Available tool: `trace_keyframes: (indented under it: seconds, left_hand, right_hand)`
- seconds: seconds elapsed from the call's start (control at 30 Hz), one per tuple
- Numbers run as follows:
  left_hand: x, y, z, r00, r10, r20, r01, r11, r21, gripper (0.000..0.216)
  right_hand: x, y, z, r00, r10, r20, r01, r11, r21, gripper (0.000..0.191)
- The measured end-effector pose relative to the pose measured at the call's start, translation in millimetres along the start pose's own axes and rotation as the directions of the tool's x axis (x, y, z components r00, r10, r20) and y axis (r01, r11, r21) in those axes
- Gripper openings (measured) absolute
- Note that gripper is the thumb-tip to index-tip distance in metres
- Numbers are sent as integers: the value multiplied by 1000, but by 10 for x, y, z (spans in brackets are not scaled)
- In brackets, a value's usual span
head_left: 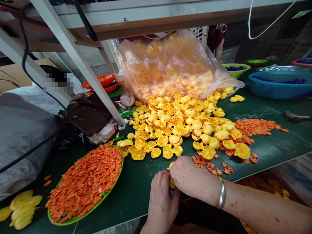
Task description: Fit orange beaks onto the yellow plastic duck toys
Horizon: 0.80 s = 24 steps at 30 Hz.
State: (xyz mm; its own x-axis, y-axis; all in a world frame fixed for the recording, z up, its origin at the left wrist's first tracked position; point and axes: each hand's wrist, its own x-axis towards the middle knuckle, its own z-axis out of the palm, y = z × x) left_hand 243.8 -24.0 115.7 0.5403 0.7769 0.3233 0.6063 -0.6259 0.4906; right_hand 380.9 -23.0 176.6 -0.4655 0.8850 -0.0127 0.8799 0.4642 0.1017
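Near the table's front edge, my left hand (161, 196) and my right hand (188, 177) meet around a small yellow plastic shell (172, 184). My left fingers curl about it from the left. Pressed against its top, my right hand is closed and hides most of it; a silver bangle (221, 194) circles that wrist. Just beyond my hands spreads a heap of hollow yellow plastic shells (180, 120), many with two rounded parts joined. Small orange plastic pieces (212, 165) lie scattered beside my right hand. To the left, a green plate (96, 205) bears a mound of orange pieces (87, 178).
Behind the heap, a clear plastic bag (168, 65) spills more shells. Blue pieces fill a blue basin (280, 86) and a lime bowl (236, 71) at right. A slanting metal post (80, 58) and overhead shelf (170, 16) stand close. One person sits at far left.
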Motion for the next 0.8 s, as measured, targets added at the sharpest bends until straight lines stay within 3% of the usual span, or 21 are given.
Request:
trace_keyframes:
  seconds: [0.13,0.2,0.3,0.37,0.57,0.7,0.8]
  left_hand:
    - [-13,-18,-16,1000,21,-19,-20,1000,21,24]
    - [-37,-75,-66,999,26,-36,-25,999,30,25]
    - [-95,-215,-182,998,26,-65,-22,998,59,27]
    - [-131,-304,-254,996,35,-85,-26,994,107,28]
    - [-103,-384,-276,991,78,-105,-59,984,171,32]
    - [-46,-396,-216,993,68,-94,-49,981,186,35]
    - [-39,-432,-195,995,49,-85,-33,982,188,35]
  right_hand:
    - [-167,88,43,993,99,-67,-96,994,47,13]
    - [-336,153,84,970,216,-110,-207,974,89,19]
    - [-665,251,220,853,482,-199,-426,864,269,23]
    - [-882,303,357,770,591,-240,-495,791,359,21]
    - [-1243,358,723,650,687,-324,-530,716,455,18]
    - [-1367,422,796,513,774,-371,-579,631,517,20]
    - [-1425,527,798,471,812,-345,-653,584,483,20]
